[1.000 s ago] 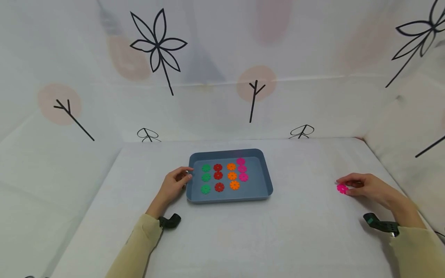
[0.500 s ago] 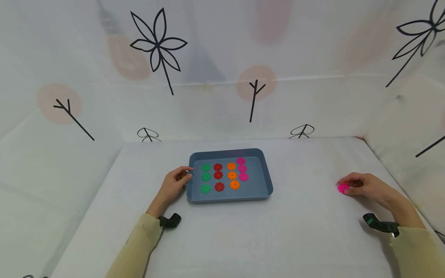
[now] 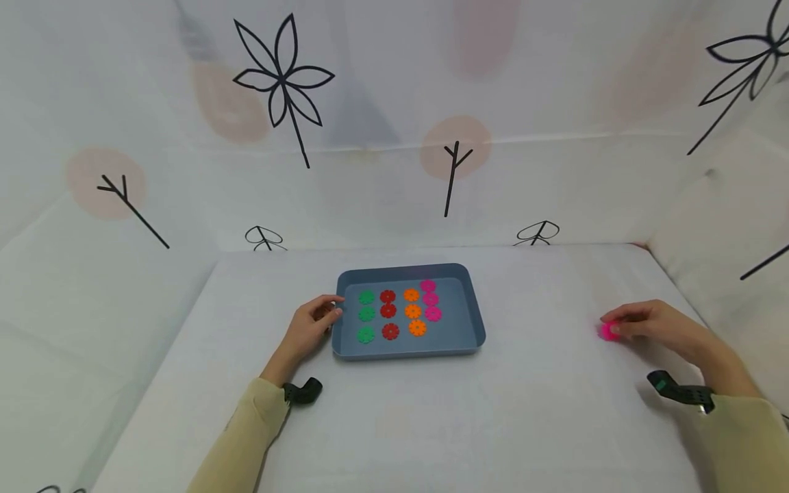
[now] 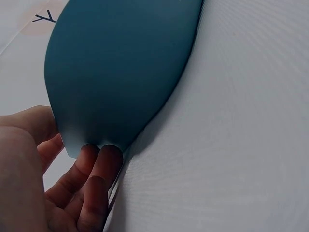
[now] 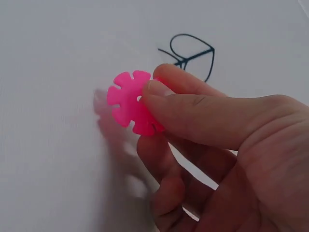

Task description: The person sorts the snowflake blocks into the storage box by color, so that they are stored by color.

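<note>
At the table's right side, my right hand [image 3: 662, 332] pinches a bright pink notched plastic disc [image 5: 128, 104], shaped like a snowflake, between thumb and fingers. The right wrist view shows the disc tilted up, its shadow on the cloth. My left hand [image 3: 308, 325] grips the left rim of a blue-grey tray [image 3: 401, 353], fingertips against the outer wall [image 4: 116, 87]. Inside the tray lie columns of similar discs: green [image 3: 366, 313], red [image 3: 388, 311], orange [image 3: 412, 311] and pink [image 3: 431, 299]. The pink column sits farther back than the others.
A white cloth [image 3: 524, 411] covers the table under the tray. Fabric walls [image 3: 370, 198] with printed plants rise at the back and sides. Dark bands with camera mounts [image 3: 302, 392] sit on both wrists.
My right hand pinches the pink disc more fully and has moved up slightly, tilting the disc. The left hand and the tray keep their places.
</note>
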The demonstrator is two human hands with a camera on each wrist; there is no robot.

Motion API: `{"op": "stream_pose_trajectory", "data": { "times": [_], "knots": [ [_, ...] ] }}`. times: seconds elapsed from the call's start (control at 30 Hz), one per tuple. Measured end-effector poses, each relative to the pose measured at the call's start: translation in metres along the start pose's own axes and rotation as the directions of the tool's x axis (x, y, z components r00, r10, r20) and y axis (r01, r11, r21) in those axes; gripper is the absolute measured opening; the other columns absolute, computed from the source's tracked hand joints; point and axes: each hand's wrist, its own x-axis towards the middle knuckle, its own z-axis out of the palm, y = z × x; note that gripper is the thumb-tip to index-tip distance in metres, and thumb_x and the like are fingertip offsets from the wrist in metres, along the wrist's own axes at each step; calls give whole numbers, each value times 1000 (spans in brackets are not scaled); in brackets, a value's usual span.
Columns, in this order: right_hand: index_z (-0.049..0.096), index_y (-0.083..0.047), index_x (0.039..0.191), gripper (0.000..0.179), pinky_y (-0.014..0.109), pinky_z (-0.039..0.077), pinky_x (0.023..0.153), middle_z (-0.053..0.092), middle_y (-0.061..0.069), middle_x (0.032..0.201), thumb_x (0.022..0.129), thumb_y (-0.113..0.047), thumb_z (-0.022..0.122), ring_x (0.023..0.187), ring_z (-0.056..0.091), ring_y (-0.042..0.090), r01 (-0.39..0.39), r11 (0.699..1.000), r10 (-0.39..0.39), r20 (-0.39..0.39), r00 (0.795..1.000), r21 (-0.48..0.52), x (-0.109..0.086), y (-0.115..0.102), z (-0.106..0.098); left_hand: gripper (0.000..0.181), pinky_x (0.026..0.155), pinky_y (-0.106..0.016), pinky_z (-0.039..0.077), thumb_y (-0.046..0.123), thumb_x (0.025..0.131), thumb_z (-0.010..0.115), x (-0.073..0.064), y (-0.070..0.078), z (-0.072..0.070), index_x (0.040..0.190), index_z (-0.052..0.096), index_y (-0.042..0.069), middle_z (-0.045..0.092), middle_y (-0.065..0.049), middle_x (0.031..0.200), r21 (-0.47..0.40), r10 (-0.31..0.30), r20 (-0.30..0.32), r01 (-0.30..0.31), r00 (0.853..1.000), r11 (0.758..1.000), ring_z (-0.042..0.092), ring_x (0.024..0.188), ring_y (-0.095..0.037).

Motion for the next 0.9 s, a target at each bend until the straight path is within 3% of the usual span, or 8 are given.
{"op": "stream_pose_trajectory", "data": {
  "times": [0.13,0.33,0.9],
  "knots": [
    [66,3,124,38,28,51,73,64,15,119,97,-24,66,91,56,13,-13,1000,13,-6,1000,0,5,-12,2,27,58,-26,47,18,98,66,2,0,1,123,68,8,60,-8,94,-3,-2,1,2,1000,1000,53,69,-16],
    [61,4,129,50,28,54,74,64,18,120,96,-32,69,90,60,18,-17,999,18,-32,999,34,14,-31,10,26,59,-26,47,17,99,65,2,0,2,122,68,7,60,-8,94,0,1,1,-1,1000,1000,53,70,-15],
    [59,6,130,42,32,56,79,66,17,114,96,-18,67,94,65,26,87,984,-87,-7,996,154,46,-79,32,28,59,-26,46,19,99,65,0,0,0,124,67,7,60,-7,94,19,-4,8,4,1000,1000,53,71,-17]
  ]
}}
